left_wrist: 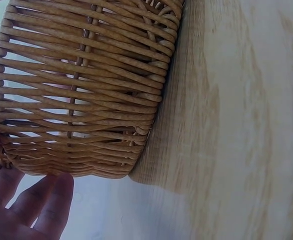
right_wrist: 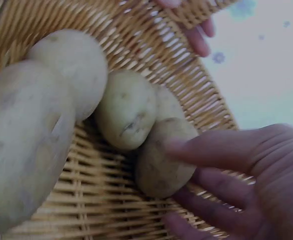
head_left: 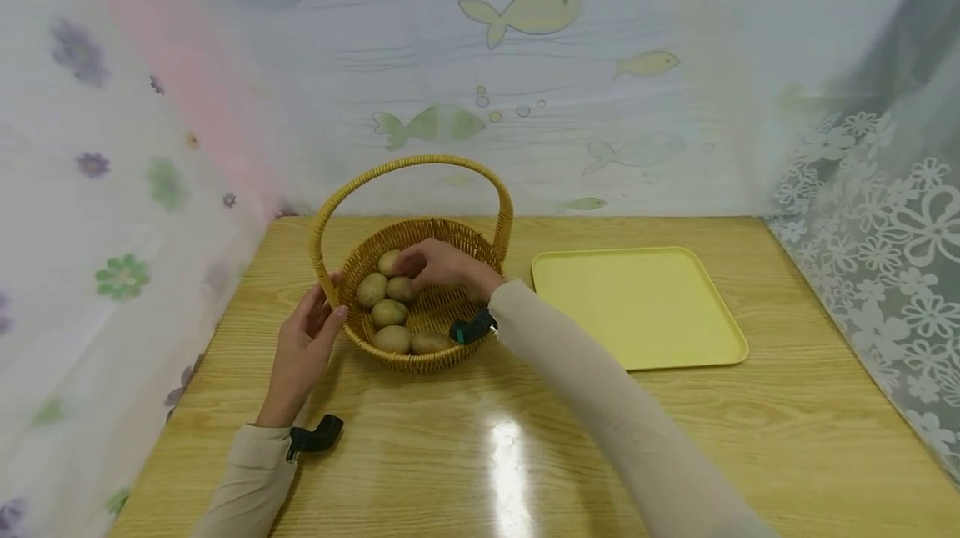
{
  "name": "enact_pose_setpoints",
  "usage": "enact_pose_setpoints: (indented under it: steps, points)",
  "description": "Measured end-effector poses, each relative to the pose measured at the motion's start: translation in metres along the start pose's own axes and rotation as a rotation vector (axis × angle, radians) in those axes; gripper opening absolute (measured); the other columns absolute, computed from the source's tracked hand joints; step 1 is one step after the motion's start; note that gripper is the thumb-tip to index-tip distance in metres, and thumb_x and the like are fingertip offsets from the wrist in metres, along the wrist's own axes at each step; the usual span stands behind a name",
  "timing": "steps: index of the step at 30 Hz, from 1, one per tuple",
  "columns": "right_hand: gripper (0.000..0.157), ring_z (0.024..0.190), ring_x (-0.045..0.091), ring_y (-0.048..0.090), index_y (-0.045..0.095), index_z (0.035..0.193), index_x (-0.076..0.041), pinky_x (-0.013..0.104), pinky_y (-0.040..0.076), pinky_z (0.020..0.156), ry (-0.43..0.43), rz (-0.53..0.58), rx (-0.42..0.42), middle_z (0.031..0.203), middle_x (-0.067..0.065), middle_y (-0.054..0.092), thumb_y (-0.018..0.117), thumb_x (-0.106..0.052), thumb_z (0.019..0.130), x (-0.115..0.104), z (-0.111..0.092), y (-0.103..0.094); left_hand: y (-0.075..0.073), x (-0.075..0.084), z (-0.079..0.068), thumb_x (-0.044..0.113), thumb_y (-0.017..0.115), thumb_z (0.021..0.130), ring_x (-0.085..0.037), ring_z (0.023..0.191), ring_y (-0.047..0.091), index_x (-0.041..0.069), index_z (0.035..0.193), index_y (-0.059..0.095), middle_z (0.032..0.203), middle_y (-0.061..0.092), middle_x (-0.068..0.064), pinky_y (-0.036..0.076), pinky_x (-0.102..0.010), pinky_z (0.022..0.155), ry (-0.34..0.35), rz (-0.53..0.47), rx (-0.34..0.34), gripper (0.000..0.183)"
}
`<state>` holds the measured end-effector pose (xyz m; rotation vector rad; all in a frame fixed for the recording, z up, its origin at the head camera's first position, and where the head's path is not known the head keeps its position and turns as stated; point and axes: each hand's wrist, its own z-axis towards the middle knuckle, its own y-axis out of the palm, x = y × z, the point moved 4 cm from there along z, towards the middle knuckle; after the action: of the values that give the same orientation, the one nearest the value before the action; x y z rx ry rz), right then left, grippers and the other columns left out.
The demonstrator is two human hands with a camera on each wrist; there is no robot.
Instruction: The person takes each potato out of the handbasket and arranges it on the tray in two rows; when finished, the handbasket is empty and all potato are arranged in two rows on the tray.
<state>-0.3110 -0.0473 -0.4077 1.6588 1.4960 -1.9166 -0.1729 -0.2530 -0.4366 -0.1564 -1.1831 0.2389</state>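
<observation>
A woven wicker basket (head_left: 423,364) with a tall arched handle (head_left: 431,160) stands on the table, several potatoes (head_left: 389,313) lying along its left and front inside. My left hand (head_left: 300,346) grips the basket's left rim at the foot of the handle, thumb on the rim; the left wrist view shows its fingers (left_wrist: 56,205) against the outer weave. Inside the basket, my right hand (head_left: 442,263) pinches a potato (right_wrist: 161,167) between thumb and fingers. That potato touches its neighbours (right_wrist: 126,110). My wrist hides part of the basket's right side.
A shallow yellow tray (head_left: 645,304) lies to the right of the basket on the wood-grain table (head_left: 420,455). Behind stands a pale curtain (head_left: 360,71) printed with fish. Flowered sheets (head_left: 120,213) hang at both sides.
</observation>
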Motion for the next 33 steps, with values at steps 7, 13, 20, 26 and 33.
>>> enact_pose_setpoints:
  steps: [7, 13, 20, 26, 33]
  points:
    - [0.042, 0.116, 0.013, 0.062, 0.072, 0.13, -0.01, 0.027, 0.053, 0.095, 0.027, 0.082, 0.047, 0.124, 0.0, 0.07, 0.081, 0.0, 0.09, 0.013, -0.004, 0.004, 0.0, 0.001, 0.0, 0.008, 0.056, 0.109, -0.031, 0.145, 0.042, 0.003, 0.158, 0.042, 0.159, 0.045, -0.011, 0.043, -0.018, 0.108, 0.003, 0.0, -0.008, 0.051]
    - [0.04, 0.112, 0.015, 0.063, 0.073, 0.127, -0.01, 0.028, 0.054, 0.093, 0.024, 0.077, 0.082, 0.12, 0.0, 0.071, 0.082, -0.001, 0.09, 0.01, -0.007, 0.004, 0.0, 0.002, 0.001, 0.007, 0.056, 0.109, -0.03, 0.145, 0.042, 0.004, 0.158, 0.043, 0.159, 0.045, -0.011, 0.043, -0.018, 0.108, 0.008, -0.004, -0.004, 0.051]
    - [0.038, 0.111, 0.014, 0.063, 0.074, 0.126, -0.011, 0.028, 0.054, 0.093, 0.004, 0.104, 0.108, 0.118, -0.003, 0.071, 0.083, -0.004, 0.09, 0.009, -0.012, 0.001, 0.001, 0.001, 0.001, 0.007, 0.056, 0.109, -0.03, 0.146, 0.041, 0.003, 0.158, 0.043, 0.159, 0.045, -0.013, 0.042, -0.019, 0.109, 0.009, -0.016, -0.006, 0.05]
    - [0.038, 0.11, 0.014, 0.064, 0.073, 0.128, -0.008, 0.029, 0.054, 0.094, -0.064, 0.143, 0.106, 0.116, -0.002, 0.072, 0.082, -0.007, 0.09, 0.004, -0.018, -0.003, 0.001, 0.001, 0.0, 0.008, 0.056, 0.109, -0.031, 0.145, 0.042, 0.002, 0.158, 0.042, 0.159, 0.045, -0.012, 0.042, -0.018, 0.108, 0.004, -0.003, 0.001, 0.051]
    - [0.04, 0.114, 0.012, 0.064, 0.072, 0.129, -0.008, 0.027, 0.052, 0.098, -0.112, 0.126, 0.103, 0.12, -0.003, 0.072, 0.083, -0.011, 0.091, -0.005, -0.034, -0.007, 0.0, -0.001, -0.001, 0.007, 0.056, 0.109, -0.032, 0.145, 0.042, 0.007, 0.159, 0.043, 0.159, 0.045, -0.012, 0.042, -0.019, 0.109, 0.008, -0.008, 0.004, 0.051]
